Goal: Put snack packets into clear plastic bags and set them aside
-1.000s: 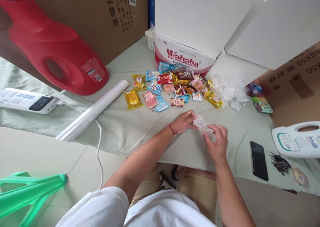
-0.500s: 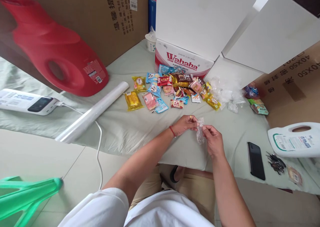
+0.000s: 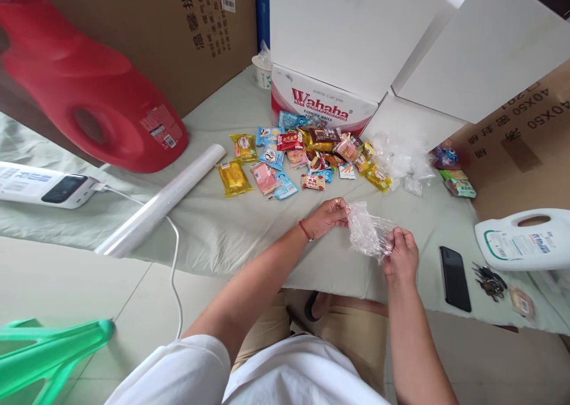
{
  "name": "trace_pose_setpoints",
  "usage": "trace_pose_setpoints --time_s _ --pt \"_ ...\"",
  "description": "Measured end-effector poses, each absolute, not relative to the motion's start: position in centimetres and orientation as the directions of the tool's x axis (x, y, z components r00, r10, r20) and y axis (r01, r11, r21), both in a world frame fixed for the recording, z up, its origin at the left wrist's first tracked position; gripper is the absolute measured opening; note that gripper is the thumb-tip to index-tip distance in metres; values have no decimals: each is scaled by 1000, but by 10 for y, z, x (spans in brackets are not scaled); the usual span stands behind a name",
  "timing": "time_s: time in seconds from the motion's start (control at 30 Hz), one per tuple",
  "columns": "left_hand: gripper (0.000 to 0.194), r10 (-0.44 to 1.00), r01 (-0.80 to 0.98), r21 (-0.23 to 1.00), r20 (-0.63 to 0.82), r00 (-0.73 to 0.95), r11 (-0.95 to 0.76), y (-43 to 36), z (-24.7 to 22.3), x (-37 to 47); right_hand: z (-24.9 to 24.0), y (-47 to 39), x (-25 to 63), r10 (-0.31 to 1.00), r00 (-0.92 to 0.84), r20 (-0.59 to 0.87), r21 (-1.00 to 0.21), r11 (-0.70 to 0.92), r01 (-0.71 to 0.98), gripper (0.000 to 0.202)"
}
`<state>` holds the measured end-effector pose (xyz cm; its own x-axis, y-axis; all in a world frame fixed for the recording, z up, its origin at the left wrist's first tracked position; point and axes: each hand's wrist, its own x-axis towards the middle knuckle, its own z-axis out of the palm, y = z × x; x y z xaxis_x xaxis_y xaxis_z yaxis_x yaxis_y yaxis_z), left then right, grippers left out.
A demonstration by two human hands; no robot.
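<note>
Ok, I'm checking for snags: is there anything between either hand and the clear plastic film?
Nothing visible. The left hand pinches one side of the clear plastic film, the right hand the other. The snack packets lie beyond it on the cloth.

This looks like a home. Snacks (image 3: 323,141), a phone (image 3: 455,279) and detergent (image 3: 525,239) share the desk (image 3: 218,233); boxes (image 3: 329,31) stand at its back.

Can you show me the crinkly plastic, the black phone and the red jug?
Crinkly plastic (image 3: 367,230), head view: crumpled middle.
Black phone (image 3: 455,279), head view: middle of upper side.
Red jug (image 3: 94,77), head view: its side.
</note>
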<state>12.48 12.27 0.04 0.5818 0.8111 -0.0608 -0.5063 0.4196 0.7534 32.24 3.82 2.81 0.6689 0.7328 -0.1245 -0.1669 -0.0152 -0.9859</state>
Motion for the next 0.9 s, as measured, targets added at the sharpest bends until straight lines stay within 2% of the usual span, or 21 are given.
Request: trace_pose_setpoints --time_s 0.23,0.37,0.43,0.57,0.63,0.7,0.77,0.83,0.9 --pt "57 812 -452 795 -84 577 403 113 1 123 38 34 330 687 725 -39 -988 81 -129 47" --pt "55 801 -479 734 -148 579 482 101 8 123 41 24 336 642 767 -10 -983 133 -123 49" --pt "57 772 -464 687 -226 595 559 89 13 131 43 18 331 682 731 -27 -979 130 -157 50" --pt "77 701 -425 596 -365 613 681 57 20 159 49 7 312 817 567 -107 -945 94 -314 49" --pt "94 719 -419 616 -385 579 667 44 22 170 53 3 305 858 493 -147 -908 81 -412 47" --pt "101 713 -388 648 -363 600 656 36 22 175 59 -1 304 876 439 -201 -858 59 -510 44" --pt "92 644 -338 652 -305 702 678 35 22 175 65 -4 308 878 408 -249 -812 40 -582 39" --pt "69 576 -311 649 -240 782 694 37 22 170 71 -7 317 883 391 -258 -795 35 -605 35" --pt "46 572 -324 661 -197 796 677 41 22 164 75 -9 329 898 375 -230 -811 36 -584 33"
